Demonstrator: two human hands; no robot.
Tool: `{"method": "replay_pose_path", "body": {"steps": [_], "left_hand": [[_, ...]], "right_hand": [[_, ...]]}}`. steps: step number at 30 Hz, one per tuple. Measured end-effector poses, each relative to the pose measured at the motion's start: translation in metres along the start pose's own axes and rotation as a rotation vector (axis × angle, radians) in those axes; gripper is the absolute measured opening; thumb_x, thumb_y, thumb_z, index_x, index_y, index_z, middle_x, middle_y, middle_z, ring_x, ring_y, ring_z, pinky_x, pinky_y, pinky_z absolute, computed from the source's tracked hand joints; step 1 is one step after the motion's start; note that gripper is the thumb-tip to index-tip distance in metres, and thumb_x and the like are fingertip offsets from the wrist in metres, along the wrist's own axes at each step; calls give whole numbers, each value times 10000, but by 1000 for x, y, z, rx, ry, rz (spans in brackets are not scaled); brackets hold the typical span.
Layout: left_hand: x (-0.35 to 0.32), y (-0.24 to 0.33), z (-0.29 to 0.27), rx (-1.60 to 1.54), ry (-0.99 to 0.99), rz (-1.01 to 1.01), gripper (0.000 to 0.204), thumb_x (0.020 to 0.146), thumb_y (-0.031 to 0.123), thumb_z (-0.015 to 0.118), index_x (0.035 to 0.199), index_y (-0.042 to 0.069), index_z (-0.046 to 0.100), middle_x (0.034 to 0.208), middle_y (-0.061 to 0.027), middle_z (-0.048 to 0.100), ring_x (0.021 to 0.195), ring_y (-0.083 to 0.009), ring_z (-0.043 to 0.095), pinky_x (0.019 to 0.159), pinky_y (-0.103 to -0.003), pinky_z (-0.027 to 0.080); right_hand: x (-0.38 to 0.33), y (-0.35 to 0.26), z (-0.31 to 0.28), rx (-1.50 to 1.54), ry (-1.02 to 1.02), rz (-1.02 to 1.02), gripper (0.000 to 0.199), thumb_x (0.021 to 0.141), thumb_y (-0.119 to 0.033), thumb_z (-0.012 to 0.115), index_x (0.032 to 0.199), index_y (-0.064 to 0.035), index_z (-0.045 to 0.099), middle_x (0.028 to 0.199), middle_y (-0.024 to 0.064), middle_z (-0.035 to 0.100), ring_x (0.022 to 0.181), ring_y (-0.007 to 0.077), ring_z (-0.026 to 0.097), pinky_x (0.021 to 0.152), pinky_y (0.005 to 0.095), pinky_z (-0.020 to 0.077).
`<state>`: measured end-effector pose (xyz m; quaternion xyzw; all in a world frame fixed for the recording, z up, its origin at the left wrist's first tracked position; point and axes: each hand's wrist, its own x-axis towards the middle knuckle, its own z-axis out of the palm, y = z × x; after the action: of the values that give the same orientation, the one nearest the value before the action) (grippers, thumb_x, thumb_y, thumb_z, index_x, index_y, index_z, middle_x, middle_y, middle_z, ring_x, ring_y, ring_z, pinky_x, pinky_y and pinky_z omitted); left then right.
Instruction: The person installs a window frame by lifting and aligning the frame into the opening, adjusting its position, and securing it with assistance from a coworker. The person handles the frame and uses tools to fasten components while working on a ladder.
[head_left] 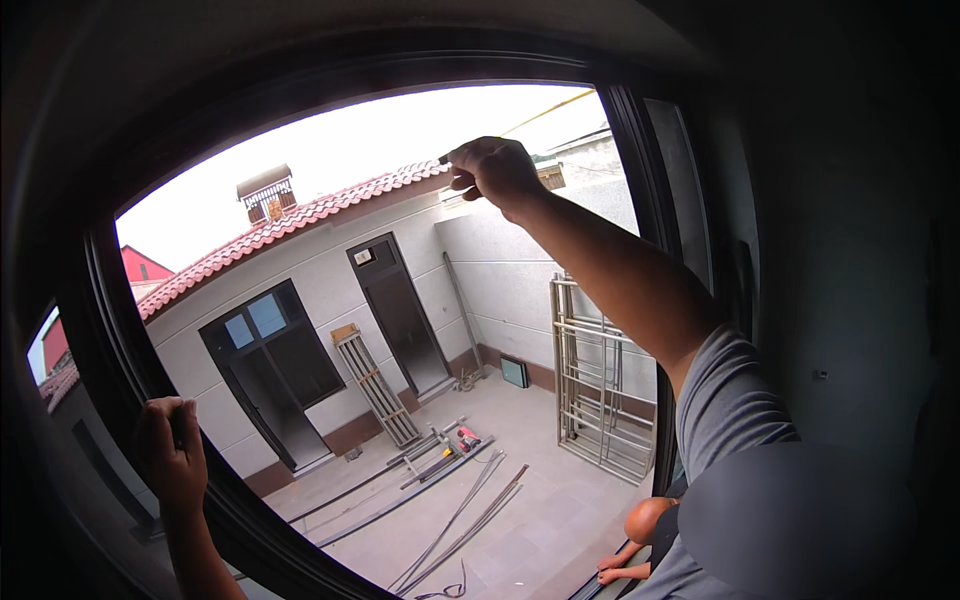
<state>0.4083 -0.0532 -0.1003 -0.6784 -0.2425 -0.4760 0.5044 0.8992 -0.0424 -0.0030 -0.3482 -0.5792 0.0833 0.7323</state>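
My left hand (173, 455) is raised at the lower left, in front of a dark window frame (112, 305). Its fingers are curled closed. Whatever they may hold is hidden, and I cannot tell whether the hand touches the frame. On the right, a grey-sleeved arm reaches up across the opening; I take it for mine. My right hand (495, 175) at its end shows against the sky and roof edge. Thumb and forefinger are pinched together, with a tiny dark bit at their tips too small to name.
Beyond the opening lies a paved courtyard with long metal bars (460, 525), a red tool (467, 438), a leaning slatted stand (377, 385) and metal scaffold frames (600, 390). At the lower right are a bent bare knee (648, 520) and bare limbs; whose is unclear. A blurred patch covers that corner.
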Motion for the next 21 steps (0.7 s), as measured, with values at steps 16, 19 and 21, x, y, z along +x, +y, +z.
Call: {"method": "replay_pose_path", "body": {"steps": [16,19,21], "left_hand": [[-28,-15,-11,174,-139,-152,68,954,73,586,968,16,551,881,-134,601,830,-229,630,714,-303,524],[-30,-19,-21,225,-162,-138,63,958,85,583,964,27,560,882,-126,605,833,-224,634,715,-298,530],[-29,-15,-31,229,-162,-145,62,961,89,580,964,30,562,882,-125,604,836,-224,635,716,-299,532]], "right_hand": [[166,17,-194,-399,630,-90,202,910,-176,643,1010,-1,626,852,91,661,681,153,656,544,276,551],[177,23,-186,-388,559,-52,212,894,-179,665,997,2,628,829,86,658,661,145,642,523,274,534],[197,35,-186,-518,506,-127,233,884,-192,680,992,8,629,801,79,654,647,136,632,505,273,515]]}}
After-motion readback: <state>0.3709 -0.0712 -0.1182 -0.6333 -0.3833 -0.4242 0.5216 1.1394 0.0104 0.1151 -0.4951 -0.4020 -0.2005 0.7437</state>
